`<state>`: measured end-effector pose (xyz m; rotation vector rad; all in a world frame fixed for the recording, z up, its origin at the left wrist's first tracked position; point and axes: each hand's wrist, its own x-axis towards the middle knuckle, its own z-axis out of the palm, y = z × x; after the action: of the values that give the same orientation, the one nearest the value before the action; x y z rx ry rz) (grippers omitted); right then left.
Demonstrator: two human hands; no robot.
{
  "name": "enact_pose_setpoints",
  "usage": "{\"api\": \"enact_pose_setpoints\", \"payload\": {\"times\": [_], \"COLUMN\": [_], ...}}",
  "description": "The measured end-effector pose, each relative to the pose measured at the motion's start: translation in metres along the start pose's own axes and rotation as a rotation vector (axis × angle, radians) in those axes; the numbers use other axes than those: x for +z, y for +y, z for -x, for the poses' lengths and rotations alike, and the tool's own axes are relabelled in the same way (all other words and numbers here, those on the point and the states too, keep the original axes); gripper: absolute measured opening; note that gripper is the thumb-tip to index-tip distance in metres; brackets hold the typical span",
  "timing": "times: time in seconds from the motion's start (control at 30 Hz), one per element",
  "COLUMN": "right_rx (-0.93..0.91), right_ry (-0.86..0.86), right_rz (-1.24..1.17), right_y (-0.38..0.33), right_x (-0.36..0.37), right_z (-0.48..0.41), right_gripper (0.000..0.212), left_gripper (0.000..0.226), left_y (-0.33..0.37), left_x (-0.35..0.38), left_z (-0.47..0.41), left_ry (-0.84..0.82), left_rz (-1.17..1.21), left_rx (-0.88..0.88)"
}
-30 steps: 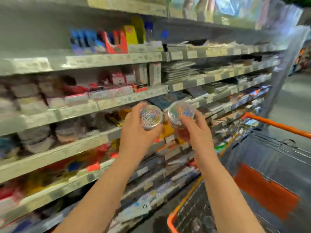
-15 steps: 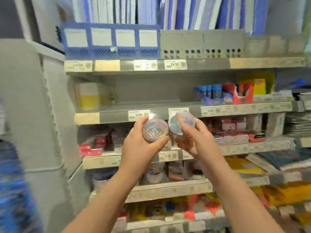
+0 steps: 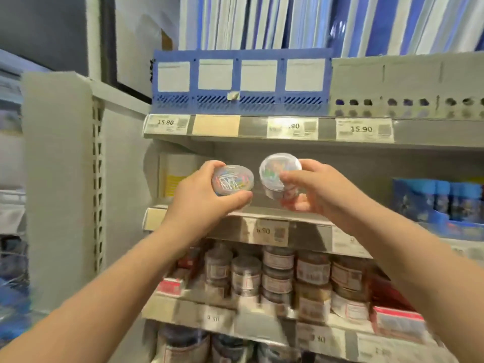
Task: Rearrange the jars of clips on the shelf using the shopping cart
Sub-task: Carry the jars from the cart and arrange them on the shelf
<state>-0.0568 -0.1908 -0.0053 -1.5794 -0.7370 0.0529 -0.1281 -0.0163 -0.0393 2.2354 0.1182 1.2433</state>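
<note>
Hands are held side by side in front of a store shelf (image 3: 309, 235) whose front strip carries a 6.90 price tag (image 3: 263, 230). We see the left hand (image 3: 199, 195) gripping the left jar (image 3: 232, 179), a clear round tub. The thumb runs along its lower edge and the fingers curl over its far side. Its lid faces us, and white and coloured clips show through.

The right hand (image 3: 319, 189) grips the right jar (image 3: 280, 174), also clear, tilted so that its lid turns up and to the left. The fingers close on it from the right and the thumb crosses its near face. The two jars are near each other but apart, both just above the shelf's front edge. The left jar may be touching that edge, but the thumb and the blur keep us from telling.

Behind the left hand a yellow-and-white box (image 3: 172, 176) stands at the back of this shelf, and blue packs (image 3: 440, 200) sit well off to the right. One level up we find a blue file tray (image 3: 241, 82) with blue-and-white folders (image 3: 288, 22) standing above it. One level down, stacked labelled jars (image 3: 277, 273) fill the row, with red boxes (image 3: 170, 286) at their left end. A pale perforated upright (image 3: 60, 179) closes the shelving on the left.
</note>
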Motion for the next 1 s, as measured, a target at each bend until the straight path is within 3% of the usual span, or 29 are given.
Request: {"api": "enact_pose_setpoints", "payload": {"times": [0.2,0.3,0.4,0.5,0.6,0.93,1.0], "right_rx": [0.135,0.232,0.305,0.324,0.348,0.311,0.302], "right_ry": [-0.121,-0.218,-0.28,-0.346,-0.387,-0.379,-0.375], "right_rz": [0.2,0.298,0.411,0.514,0.582,0.4,0.384], "right_y": [0.016,0.024,0.024,0.025,0.03,0.033,0.034], "right_x": [-0.012,-0.006,0.002,0.006,0.012,0.062,0.075], "right_z": [-0.063,-0.081,-0.091,-0.101,-0.11,-0.126,-0.128], "right_gripper": [0.004,0.016,0.011,0.018,0.023,0.014,0.022], "left_gripper": [0.068,0.074,0.071,0.059,0.065,0.045,0.039], "left_y": [-0.033,-0.047,-0.057,-0.067,-0.077,-0.101,-0.101], "left_x": [0.017,0.016,0.01,0.004,-0.001,-0.002,-0.001], "left_z": [-0.031,-0.04,-0.046,-0.049,-0.052,-0.057,-0.055], "left_ry": [0.052,0.085,0.139,0.173,0.201,0.242,0.235], "left_rz": [-0.083,-0.116,-0.086,-0.065,-0.078,0.023,0.027], "left_rx": [-0.164,-0.205,-0.235,-0.251,-0.255,-0.268,-0.254]}}
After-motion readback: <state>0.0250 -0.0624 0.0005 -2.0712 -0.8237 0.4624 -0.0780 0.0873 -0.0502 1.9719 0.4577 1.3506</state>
